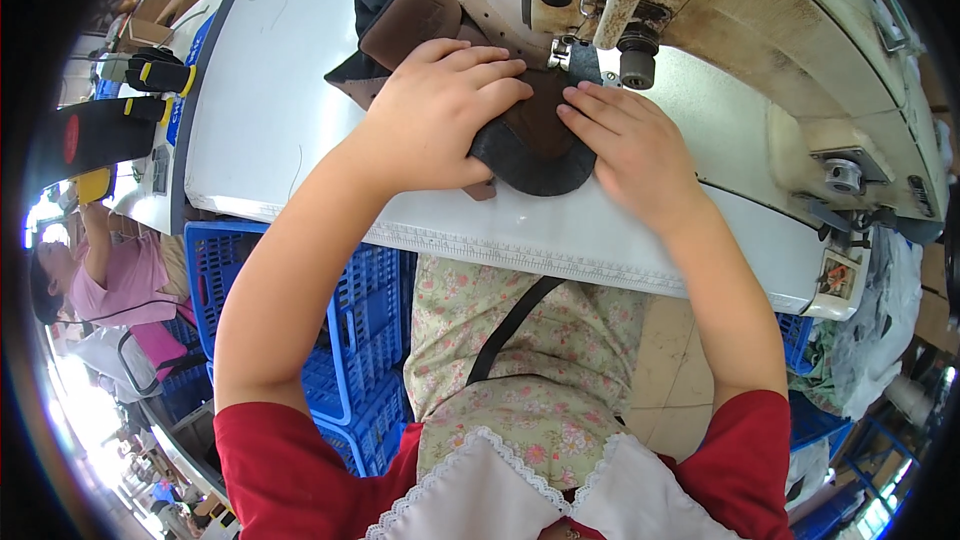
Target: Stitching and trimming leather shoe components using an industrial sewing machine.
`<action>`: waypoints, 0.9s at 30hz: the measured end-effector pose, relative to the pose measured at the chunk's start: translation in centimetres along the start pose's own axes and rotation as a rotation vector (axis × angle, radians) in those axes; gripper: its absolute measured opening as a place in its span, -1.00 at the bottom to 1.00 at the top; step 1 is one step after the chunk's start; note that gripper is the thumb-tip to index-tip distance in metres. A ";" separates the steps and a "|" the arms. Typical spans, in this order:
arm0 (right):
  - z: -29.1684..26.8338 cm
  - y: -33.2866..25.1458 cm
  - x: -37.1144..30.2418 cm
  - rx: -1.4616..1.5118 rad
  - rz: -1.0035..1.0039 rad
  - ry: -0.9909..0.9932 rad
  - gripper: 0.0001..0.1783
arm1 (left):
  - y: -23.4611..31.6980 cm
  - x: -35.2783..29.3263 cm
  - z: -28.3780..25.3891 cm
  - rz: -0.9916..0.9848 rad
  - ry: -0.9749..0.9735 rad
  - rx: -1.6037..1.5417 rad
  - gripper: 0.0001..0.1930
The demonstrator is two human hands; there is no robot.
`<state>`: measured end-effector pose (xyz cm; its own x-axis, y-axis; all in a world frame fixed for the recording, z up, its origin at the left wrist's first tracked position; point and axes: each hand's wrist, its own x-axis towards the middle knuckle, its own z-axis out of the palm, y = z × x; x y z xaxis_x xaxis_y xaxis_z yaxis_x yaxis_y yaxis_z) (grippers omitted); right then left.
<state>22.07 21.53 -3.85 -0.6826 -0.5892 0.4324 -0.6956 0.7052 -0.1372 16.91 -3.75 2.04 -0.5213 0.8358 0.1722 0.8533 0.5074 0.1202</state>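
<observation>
Under the far sewing machine head (640, 0), left hand (440, 120) and right hand (630, 145) press flat, fingers spread, on dark brown curved leather piece (535, 145); mid-stitch; next needs steady feeding past presser foot (580, 60).

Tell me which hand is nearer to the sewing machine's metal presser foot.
Right. The right hand has its fingertips just below the metal presser foot; the left hand lies flat on the dark brown leather piece, further to the left.
</observation>
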 end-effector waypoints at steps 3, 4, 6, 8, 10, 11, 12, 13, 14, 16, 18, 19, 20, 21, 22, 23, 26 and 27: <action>0.4 -0.7 0.1 0.030 0.064 0.033 -0.53 | 0.0 0.0 0.2 -0.003 0.004 0.024 -0.07; 0.4 -0.7 0.2 0.060 0.072 0.050 -0.54 | 0.0 0.0 0.2 -0.014 0.001 0.023 -0.06; 0.6 -0.6 0.2 0.091 0.079 0.065 -0.55 | -0.4 0.0 0.3 -0.011 -0.002 0.019 -0.05; 0.8 -0.4 0.0 0.128 0.063 0.088 -0.55 | -0.6 0.1 0.4 -0.009 -0.005 0.014 -0.04; 0.7 -0.4 -0.1 0.143 0.067 0.080 -0.54 | -0.7 0.0 0.5 0.011 0.011 0.012 -0.06; 0.7 -0.4 -0.1 0.156 0.072 0.073 -0.53 | -0.6 0.0 0.5 0.008 0.010 0.010 -0.06; 0.7 -0.4 -0.1 0.157 0.072 0.071 -0.53 | -0.6 -0.1 0.6 0.002 0.005 0.018 -0.07; 0.8 -0.4 -0.1 0.152 0.066 0.068 -0.53 | -0.6 -0.1 0.7 -0.005 0.000 0.026 -0.08; 0.8 -0.4 -0.1 0.146 0.060 0.065 -0.52 | -0.7 -0.1 0.7 -0.006 0.000 0.024 -0.08; 0.8 -0.5 -0.2 0.134 0.057 0.060 -0.52 | -0.7 -0.1 0.7 0.010 -0.006 0.052 -0.10; 0.8 -0.6 -0.2 0.121 0.056 0.054 -0.52 | -1.1 0.0 0.9 0.025 0.000 0.069 -0.12; 0.9 -0.6 -0.2 0.119 0.059 0.058 -0.52 | -1.2 0.0 1.0 0.040 0.005 0.087 -0.14; 0.9 -0.6 -0.2 0.116 0.063 0.062 -0.51 | -1.2 0.0 1.0 0.040 0.006 0.085 -0.14; 0.9 -0.7 -0.2 0.115 0.063 0.060 -0.51 | -1.2 0.0 1.0 0.035 -0.002 0.096 -0.16; 0.9 -0.7 -0.2 0.111 0.062 0.057 -0.51 | -1.2 0.0 1.0 0.031 -0.010 0.108 -0.18; 0.8 -0.7 -0.2 0.108 0.060 0.055 -0.51 | -1.3 0.0 1.1 0.031 -0.009 0.107 -0.18; 1.0 -0.9 -0.1 0.102 0.068 0.043 -0.51 | -2.1 0.2 1.2 0.067 -0.002 0.131 -0.23; 1.0 -0.9 -0.1 0.102 0.068 0.042 -0.51 | -2.3 0.2 1.2 0.085 0.001 0.141 -0.25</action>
<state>22.53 20.54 -4.67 -0.7205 -0.5227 0.4558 -0.6685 0.6982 -0.2561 14.82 -4.48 0.61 -0.4471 0.8767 0.1773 0.8876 0.4593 -0.0330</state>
